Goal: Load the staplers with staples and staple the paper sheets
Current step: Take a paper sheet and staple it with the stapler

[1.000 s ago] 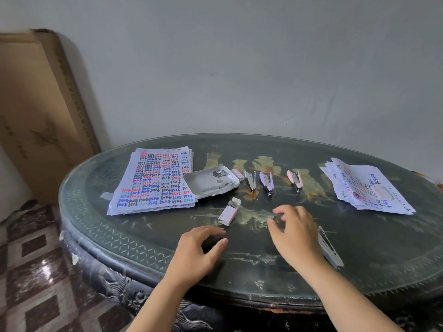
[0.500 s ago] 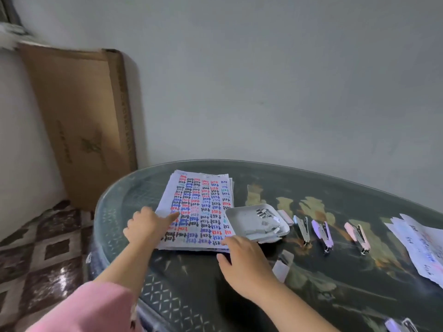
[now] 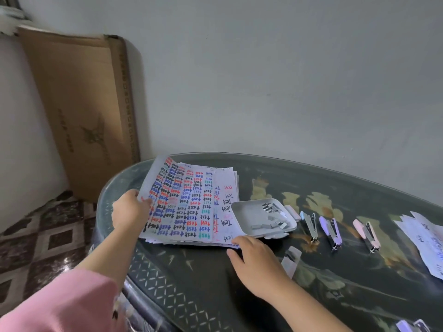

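Head view: left hand (image 3: 130,209) has now pinched the top sheets' left edge and is peeling them up off the paper stack (image 3: 191,202), which lay flat a moment ago; right hand (image 3: 254,257), loosely open, presses the stack's near corner. White tray (image 3: 242,212) holds loose staple strips (image 3: 272,208), apparently several. Stapling looks close.

White paper sheets (image 3: 187,202) at frame centre are showing rows of red, blue, black and teal writing. Right of them, staplers are lying in pale blue (image 3: 309,225), lilac (image 3: 330,232) and pink (image 3: 365,234). The dark table (image 3: 191,279) is bearing gold leaf motifs.
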Demonstrator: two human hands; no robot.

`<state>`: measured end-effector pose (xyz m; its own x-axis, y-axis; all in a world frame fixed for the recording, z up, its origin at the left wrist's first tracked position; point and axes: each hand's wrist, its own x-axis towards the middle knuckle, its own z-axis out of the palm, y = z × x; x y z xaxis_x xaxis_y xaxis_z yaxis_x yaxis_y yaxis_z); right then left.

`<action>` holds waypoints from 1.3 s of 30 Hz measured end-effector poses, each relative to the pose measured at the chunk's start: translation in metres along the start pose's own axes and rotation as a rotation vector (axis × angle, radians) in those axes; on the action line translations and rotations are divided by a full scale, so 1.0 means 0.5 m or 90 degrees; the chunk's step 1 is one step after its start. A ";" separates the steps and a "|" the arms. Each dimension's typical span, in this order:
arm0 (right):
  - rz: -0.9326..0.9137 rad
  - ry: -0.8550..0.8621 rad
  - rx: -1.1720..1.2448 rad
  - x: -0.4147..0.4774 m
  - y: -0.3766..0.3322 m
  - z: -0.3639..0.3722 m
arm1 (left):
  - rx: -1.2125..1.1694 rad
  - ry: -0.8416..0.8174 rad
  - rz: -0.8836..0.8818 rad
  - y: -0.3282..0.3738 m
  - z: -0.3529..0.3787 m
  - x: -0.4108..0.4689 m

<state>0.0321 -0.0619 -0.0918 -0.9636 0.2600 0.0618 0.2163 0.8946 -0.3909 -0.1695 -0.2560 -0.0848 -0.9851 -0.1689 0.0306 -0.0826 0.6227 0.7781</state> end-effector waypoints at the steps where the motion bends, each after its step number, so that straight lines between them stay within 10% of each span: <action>1: 0.007 -0.005 -0.001 -0.001 -0.004 -0.003 | -0.018 0.011 0.012 0.001 -0.011 0.000; 11: 0.065 0.136 0.400 0.000 -0.010 -0.054 | -0.542 -0.304 -0.203 0.047 -0.125 -0.137; 23: -0.143 0.529 0.089 -0.299 0.149 -0.227 | -0.276 -0.383 0.014 0.105 -0.104 -0.508; 31: -0.186 0.314 -0.052 -0.437 0.277 -0.154 | -0.154 -0.491 0.012 0.103 -0.090 -0.620; 39: 0.038 -0.055 0.482 -0.496 0.276 -0.170 | -0.221 -0.789 -0.038 0.067 -0.147 -0.606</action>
<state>0.3144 0.0282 -0.0829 -0.9693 0.2430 -0.0384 0.1312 0.3785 -0.9162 0.1372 -0.2399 -0.0221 -0.4787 0.7452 -0.4642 -0.2727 0.3764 0.8854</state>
